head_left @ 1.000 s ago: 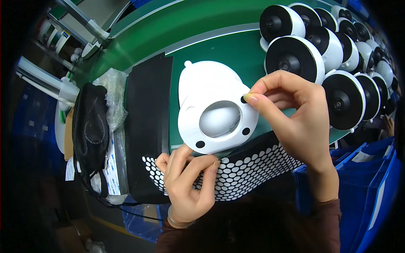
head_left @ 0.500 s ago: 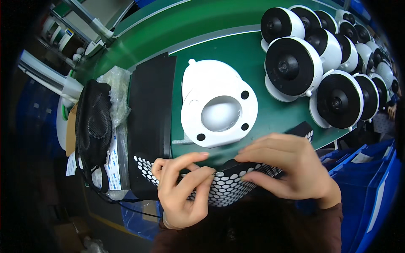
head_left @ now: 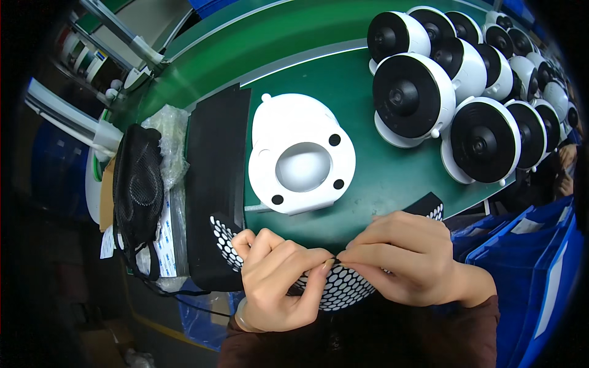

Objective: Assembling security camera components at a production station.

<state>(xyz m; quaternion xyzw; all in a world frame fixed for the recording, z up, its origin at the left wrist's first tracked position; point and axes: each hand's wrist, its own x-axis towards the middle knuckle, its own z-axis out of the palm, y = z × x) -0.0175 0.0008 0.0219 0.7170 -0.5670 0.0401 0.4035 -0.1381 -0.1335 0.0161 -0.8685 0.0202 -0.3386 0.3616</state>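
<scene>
A flexible black sheet of round pads (head_left: 346, 288), its face covered in white dots, bends beneath both hands. My left hand (head_left: 279, 282) pinches its upper edge between thumb and fingers. My right hand (head_left: 408, 257) pinches right beside it, so the two sets of fingertips nearly meet. Something small and dark shows between the fingertips, too small to make out. Beyond my hands a white camera housing (head_left: 294, 116) lies on the green table, its base facing up. Three black round pads (head_left: 334, 140) sit around the domed opening in that base.
Several white dome cameras (head_left: 408, 95) with black fronts crowd the table's right side. To the left lie a black foam sheet (head_left: 215, 147), bubble wrap (head_left: 169, 138) and a black mesh pouch (head_left: 141, 178). Blue bins (head_left: 521, 264) stand at the lower right. Another person's hand (head_left: 567, 156) shows far right.
My fingertips have come together at the middle of the sheet's edge; the right hand has closed its pinch. The whole view has shifted slightly.
</scene>
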